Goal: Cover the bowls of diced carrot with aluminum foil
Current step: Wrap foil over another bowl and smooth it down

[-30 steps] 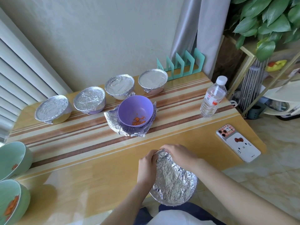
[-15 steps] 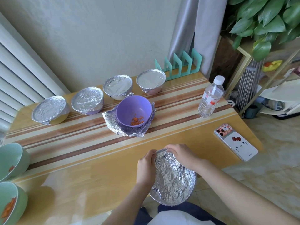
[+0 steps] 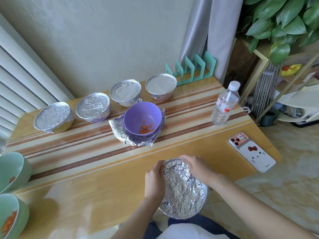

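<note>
**Foil-wrapped bowl (image 3: 183,188) at the near worktop (image 3: 86,178) edge**

Crinkled foil covers the bowl you hold tilted toward you at the near edge of the worktop. Your left hand (image 3: 154,180) curls round its left rim, your right hand (image 3: 196,167) round its far rim. Beyond, a purple bowl (image 3: 142,118) of diced carrot stands uncovered on a loose foil sheet (image 3: 117,130), just in front of a row of four covered bowls (image 3: 125,92).

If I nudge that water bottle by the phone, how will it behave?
The water bottle stands tall and narrow, so a high push would probably tip it. Its round body would then likely roll on the glossy table.
</note>
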{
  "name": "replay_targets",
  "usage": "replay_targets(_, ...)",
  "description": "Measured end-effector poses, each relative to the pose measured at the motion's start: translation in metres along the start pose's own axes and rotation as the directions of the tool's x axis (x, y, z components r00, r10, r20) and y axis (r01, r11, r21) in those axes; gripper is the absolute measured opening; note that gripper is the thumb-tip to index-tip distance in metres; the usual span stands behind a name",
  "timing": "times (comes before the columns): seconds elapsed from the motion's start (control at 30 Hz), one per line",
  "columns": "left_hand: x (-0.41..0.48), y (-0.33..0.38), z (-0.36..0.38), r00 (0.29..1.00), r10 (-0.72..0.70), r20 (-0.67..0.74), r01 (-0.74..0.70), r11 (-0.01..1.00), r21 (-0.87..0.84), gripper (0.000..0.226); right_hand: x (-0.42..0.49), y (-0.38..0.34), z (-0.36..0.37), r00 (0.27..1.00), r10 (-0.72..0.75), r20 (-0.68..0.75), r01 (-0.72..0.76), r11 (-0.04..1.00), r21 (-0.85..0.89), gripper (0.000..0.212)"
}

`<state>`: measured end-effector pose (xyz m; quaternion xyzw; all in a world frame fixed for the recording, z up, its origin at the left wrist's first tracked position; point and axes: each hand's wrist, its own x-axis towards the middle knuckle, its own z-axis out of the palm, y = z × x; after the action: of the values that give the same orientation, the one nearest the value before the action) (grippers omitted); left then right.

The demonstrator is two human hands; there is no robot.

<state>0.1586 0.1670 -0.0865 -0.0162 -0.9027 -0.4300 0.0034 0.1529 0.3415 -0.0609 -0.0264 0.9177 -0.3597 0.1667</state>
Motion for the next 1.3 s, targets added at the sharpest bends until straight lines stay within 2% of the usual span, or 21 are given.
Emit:
replay_targets(0.13,-0.002,0.001,-0.001,0.995,0.094,0.028,-0.095,0.994,0.044,0.017,0.003,-0.006,0.0,0.997,-0.07,0.04,0.074,0.992,-0.098,0.049)
replay_targets(0.27,0.0,0.005,0.002,0.992,0.117,0.054,-0.121,0.991,0.063,0.023,0.009,-0.013,0.001,0.99,-0.129,0.064,0.139,0.971,-0.197,0.052)
replay_targets(0.4,0.0,0.001,0.004,0.99,0.124,0.066,-0.13,0.986,0.106,0.025,0.014,-0.014,0.001,0.989,-0.119,0.091,0.138,0.962,-0.235,0.048)
replay_targets(0.5,0.0,-0.001,0.004,0.99,0.126,0.057,-0.133,0.983,0.129,0.027,0.015,-0.017,0.001,0.985,-0.109,0.133,0.136,0.967,-0.216,0.033)
replay_targets(0.57,0.0,-0.001,0.002,0.994,0.109,0.022,-0.111,0.987,0.12,0.025,0.015,-0.016,-0.002,0.987,-0.114,0.111,0.132,0.976,-0.173,0.029)
replay_targets(0.77,-0.001,-0.004,-0.003,0.998,0.059,-0.028,-0.056,0.995,0.087,0.019,0.013,-0.009,-0.011,1.0,0.003,0.022,-0.002,0.999,-0.045,0.031)
replay_targets(0.87,-0.002,-0.004,-0.003,0.998,0.051,-0.038,-0.048,0.995,0.085,0.019,0.009,-0.01,-0.007,1.0,0.009,0.002,-0.009,1.0,0.024,0.033)
replay_targets(1.1,-0.005,-0.005,-0.002,0.999,0.001,-0.044,0.002,0.997,0.073,0.019,0.002,-0.008,0.001,1.0,0.015,0.004,-0.015,0.997,-0.075,0.043)
replay_targets(1.17,-0.006,-0.006,-0.001,0.999,-0.011,-0.034,0.013,0.997,0.073,0.018,0.002,-0.008,0.002,1.0,0.019,0.009,-0.019,0.998,-0.059,0.038)
replay_targets(1.3,-0.007,-0.012,-0.004,0.987,-0.145,-0.073,0.149,0.988,0.04,0.02,0.002,-0.005,0.004,0.999,0.041,-0.007,-0.042,0.995,-0.087,0.04)
